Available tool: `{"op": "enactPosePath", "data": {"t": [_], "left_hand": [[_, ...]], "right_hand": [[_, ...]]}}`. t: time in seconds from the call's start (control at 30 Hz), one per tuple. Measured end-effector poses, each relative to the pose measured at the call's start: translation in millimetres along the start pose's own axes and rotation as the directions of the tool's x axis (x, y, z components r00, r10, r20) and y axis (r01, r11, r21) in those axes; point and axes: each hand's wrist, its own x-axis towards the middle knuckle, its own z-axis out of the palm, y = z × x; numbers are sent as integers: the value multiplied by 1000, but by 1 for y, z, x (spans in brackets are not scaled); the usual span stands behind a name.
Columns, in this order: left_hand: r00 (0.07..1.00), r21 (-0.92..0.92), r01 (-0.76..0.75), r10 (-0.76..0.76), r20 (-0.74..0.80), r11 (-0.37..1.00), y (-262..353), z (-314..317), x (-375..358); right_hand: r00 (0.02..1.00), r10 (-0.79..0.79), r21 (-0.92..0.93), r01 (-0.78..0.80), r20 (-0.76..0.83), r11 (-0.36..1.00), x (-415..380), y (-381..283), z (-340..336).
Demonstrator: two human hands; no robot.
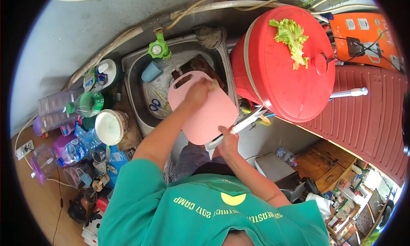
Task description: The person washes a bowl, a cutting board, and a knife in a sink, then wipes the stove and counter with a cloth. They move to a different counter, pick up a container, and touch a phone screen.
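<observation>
A pink cutting board point(208, 113) is held tilted over the front of the metal sink, its handle slot toward the tap. My left hand point(198, 94) is closed, pressing a small yellowish sponge-like piece point(213, 85) against the board's face. My right hand point(229, 142) grips the board's lower right edge, with the thumb on top. A knife point(247, 121) with a pale handle lies along that same hand, blade pointing away to the right; the fingers beneath are partly hidden. Water runs from the green tap point(159, 49) behind the board.
In the sink point(133, 81) are a blue cup point(151, 71), blue-handled scissors point(155, 105) and a dark flat board point(200, 67). A red lidded bin point(294, 88) with lettuce leaves point(292, 36) on top stands right. Bottles and a white tub point(109, 127) crowd the left.
</observation>
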Motion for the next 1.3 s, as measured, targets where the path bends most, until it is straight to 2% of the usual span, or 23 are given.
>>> {"op": "enactPosePath", "data": {"t": [0.07,0.13,0.17,0.23,0.3,0.37,0.47,0.5,0.57,0.6,0.67,0.7,0.73,0.77,0.8,0.87,0.97,1.03,1.1,1.13,1.2,1.23,1.3], "left_hand": [[997,-32,-55,57,59,998,35,-18,-32],[983,-8,78,-76,165,997,40,-39,-60],[984,-2,73,-72,164,997,29,-46,-66],[909,116,416,-416,-25,902,7,-55,-83],[911,56,409,-405,-71,911,19,-46,-88],[986,-83,126,-134,-103,989,54,-36,-87],[990,-155,7,-28,-137,988,70,-32,-89],[989,-152,11,-33,-146,988,60,-32,-88],[973,-79,172,-182,-143,982,23,-28,-69],[971,-85,171,-182,-156,982,9,-27,-57],[832,-43,501,-495,-250,864,-9,-21,-36],[828,-59,504,-501,-252,862,-6,-15,-30],[915,-190,282,-324,-241,940,4,-7,-23],[956,-309,45,-131,-262,950,13,-4,-19],[952,-308,51,-139,-271,950,27,-8,-25],[994,-155,-54,38,-105,986,58,-25,-44],[986,-124,12,-33,-166,992,-18,-15,-64],[934,104,306,-277,-226,946,-67,-28,-68],[813,316,580,-556,-172,751,-89,-48,-56],[814,306,580,-557,-165,755,-87,-49,-46],[906,174,404,-366,-215,898,-83,-46,-32],[906,169,405,-369,-207,899,-87,-38,-26],[935,304,346,-300,-189,888,-94,-20,-12]], "right_hand": [[1000,4,12,-4,-29,1000,2,0,-1],[997,50,52,-47,-65,998,1,-4,2],[997,49,59,-45,-60,997,1,-6,4],[999,53,33,-53,-12,998,-4,-10,9],[999,37,18,-37,-2,999,-11,-13,21],[998,68,18,-68,-4,998,-13,-12,29],[997,65,10,-65,34,998,2,-1,20],[995,80,3,-81,54,997,4,2,18],[996,74,-29,-72,55,997,4,8,16],[997,62,-53,-60,45,997,5,8,16],[999,21,-94,-17,40,995,-4,5,25],[999,-10,-130,14,34,991,-7,4,28],[999,-13,-117,17,37,993,-4,5,29],[999,-10,-132,15,42,991,-3,4,26],[999,8,-112,-4,38,994,-2,4,26],[996,69,-31,-67,52,997,-2,3,29],[992,94,-30,-91,82,995,16,17,-1],[994,96,-71,-91,60,993,5,10,-4],[996,56,-61,-52,73,997,-13,-4,6],[996,52,-72,-46,79,996,-17,-11,10],[996,35,-82,-28,78,996,-11,-10,6],[996,20,-78,-13,87,997,-10,-8,4],[998,-1,-74,6,69,997,-8,-7,0]]}}
